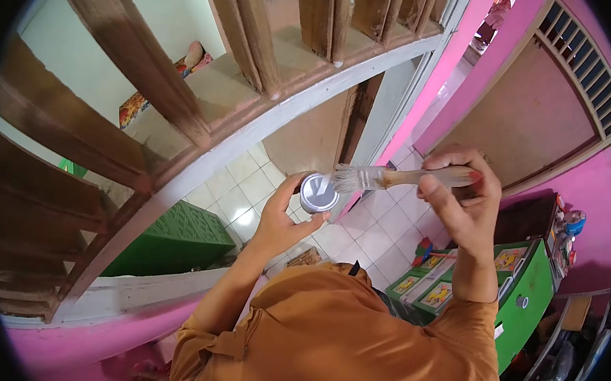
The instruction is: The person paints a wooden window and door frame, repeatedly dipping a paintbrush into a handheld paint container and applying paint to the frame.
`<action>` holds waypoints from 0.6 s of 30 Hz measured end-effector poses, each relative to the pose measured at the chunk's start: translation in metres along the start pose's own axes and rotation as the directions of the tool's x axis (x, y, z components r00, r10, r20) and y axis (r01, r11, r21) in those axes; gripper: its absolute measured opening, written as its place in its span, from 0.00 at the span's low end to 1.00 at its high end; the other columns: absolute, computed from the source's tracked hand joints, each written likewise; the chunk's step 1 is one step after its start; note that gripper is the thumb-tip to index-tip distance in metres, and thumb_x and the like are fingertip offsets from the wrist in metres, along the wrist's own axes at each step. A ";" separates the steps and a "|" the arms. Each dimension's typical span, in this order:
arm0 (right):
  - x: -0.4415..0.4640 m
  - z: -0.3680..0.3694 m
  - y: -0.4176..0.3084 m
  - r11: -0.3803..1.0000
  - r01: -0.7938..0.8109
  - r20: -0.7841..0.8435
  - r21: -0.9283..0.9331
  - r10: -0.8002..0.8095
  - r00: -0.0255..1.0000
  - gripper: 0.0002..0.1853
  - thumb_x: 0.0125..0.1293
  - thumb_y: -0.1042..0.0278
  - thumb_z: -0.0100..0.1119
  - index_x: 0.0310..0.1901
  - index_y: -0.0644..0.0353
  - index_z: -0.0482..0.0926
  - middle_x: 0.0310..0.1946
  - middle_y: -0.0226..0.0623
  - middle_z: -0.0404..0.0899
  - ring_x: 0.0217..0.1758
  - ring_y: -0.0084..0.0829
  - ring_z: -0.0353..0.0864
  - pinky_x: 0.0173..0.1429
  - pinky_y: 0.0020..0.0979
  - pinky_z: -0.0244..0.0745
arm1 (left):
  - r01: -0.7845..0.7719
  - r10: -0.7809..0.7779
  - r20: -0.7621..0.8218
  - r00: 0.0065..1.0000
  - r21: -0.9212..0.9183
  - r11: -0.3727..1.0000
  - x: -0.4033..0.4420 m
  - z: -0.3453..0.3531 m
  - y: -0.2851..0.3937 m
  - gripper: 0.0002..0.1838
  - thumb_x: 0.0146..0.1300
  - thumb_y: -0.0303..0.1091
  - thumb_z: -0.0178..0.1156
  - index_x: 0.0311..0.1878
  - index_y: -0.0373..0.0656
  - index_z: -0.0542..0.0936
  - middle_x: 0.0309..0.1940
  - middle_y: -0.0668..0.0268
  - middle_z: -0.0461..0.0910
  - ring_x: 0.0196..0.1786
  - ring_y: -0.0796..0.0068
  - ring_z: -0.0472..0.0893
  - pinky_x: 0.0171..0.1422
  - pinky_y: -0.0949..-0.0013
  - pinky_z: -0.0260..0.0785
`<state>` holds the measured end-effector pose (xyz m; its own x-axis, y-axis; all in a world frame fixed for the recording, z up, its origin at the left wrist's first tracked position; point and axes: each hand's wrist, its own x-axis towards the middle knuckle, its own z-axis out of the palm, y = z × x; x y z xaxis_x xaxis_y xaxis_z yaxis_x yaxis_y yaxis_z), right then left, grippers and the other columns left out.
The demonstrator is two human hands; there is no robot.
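Observation:
A small round can (319,193) with grey-white paint inside is held in my left hand (284,217), its opening facing up. My right hand (464,194) grips the wooden handle of a paintbrush (405,178) between thumb and fingers. The brush lies roughly level, its pale, paint-coated bristles pointing left at the can's right rim. Whether the bristles touch the rim, I cannot tell. Above my hands runs a curved white-grey frame edge (275,110) with brown wooden slats (246,30) rising from it.
Below left is a green patterned container (174,241). At the right stand a green drawer cabinet (525,298) and a cluttered shelf (555,364). A brown door (530,114) is set in the pink wall. White floor tiles (377,231) show beneath my hands.

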<state>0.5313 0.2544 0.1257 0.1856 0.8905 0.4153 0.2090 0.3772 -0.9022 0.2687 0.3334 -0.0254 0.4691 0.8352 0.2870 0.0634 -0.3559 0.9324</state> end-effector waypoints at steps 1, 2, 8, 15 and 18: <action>0.003 0.001 0.003 0.997 0.049 0.078 -0.056 -0.045 0.996 0.10 0.65 0.79 0.71 0.47 0.67 0.82 0.40 0.35 0.85 0.42 0.24 0.84 0.48 0.27 0.79 | -0.004 0.004 0.013 1.000 -0.002 1.000 0.002 0.001 0.000 0.37 0.58 0.25 0.76 0.70 0.33 0.72 0.60 0.60 0.80 0.65 0.72 0.78 0.73 0.66 0.68; 0.006 0.002 0.004 0.989 0.103 0.158 -0.107 -0.085 0.984 0.10 0.65 0.78 0.71 0.47 0.66 0.82 0.41 0.35 0.85 0.43 0.24 0.84 0.49 0.28 0.79 | -0.009 0.009 0.025 1.000 -0.004 1.000 0.004 0.003 0.000 0.37 0.58 0.25 0.77 0.70 0.33 0.72 0.60 0.60 0.80 0.65 0.72 0.78 0.73 0.66 0.67; 0.021 0.014 0.020 0.956 0.168 0.337 -0.241 -0.080 0.938 0.09 0.64 0.75 0.70 0.45 0.63 0.85 0.40 0.36 0.87 0.40 0.28 0.86 0.47 0.29 0.79 | 0.015 -0.014 0.060 0.998 -0.020 1.000 0.011 0.002 0.006 0.36 0.58 0.27 0.77 0.69 0.34 0.74 0.61 0.60 0.80 0.66 0.70 0.78 0.74 0.65 0.67; 0.040 0.037 0.033 0.968 0.131 0.502 -0.212 -0.007 0.865 0.10 0.62 0.75 0.69 0.46 0.62 0.84 0.37 0.36 0.85 0.38 0.29 0.85 0.40 0.30 0.78 | -0.004 0.004 0.018 1.000 -0.015 1.000 0.011 -0.008 0.001 0.34 0.56 0.28 0.77 0.67 0.37 0.77 0.60 0.59 0.82 0.63 0.68 0.81 0.71 0.64 0.71; 0.050 0.047 0.030 0.948 0.134 0.570 -0.290 0.059 0.820 0.10 0.61 0.78 0.68 0.45 0.64 0.85 0.39 0.39 0.86 0.40 0.32 0.87 0.48 0.30 0.80 | 0.007 -0.007 0.003 1.000 -0.041 0.999 0.008 -0.013 -0.001 0.34 0.56 0.27 0.77 0.67 0.38 0.77 0.59 0.59 0.82 0.63 0.68 0.81 0.71 0.64 0.71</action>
<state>0.5014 0.3223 0.1140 -0.3826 0.8970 0.2214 0.5010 0.4028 -0.7660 0.2609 0.3456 -0.0210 0.4709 0.8367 0.2796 0.0310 -0.3324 0.9426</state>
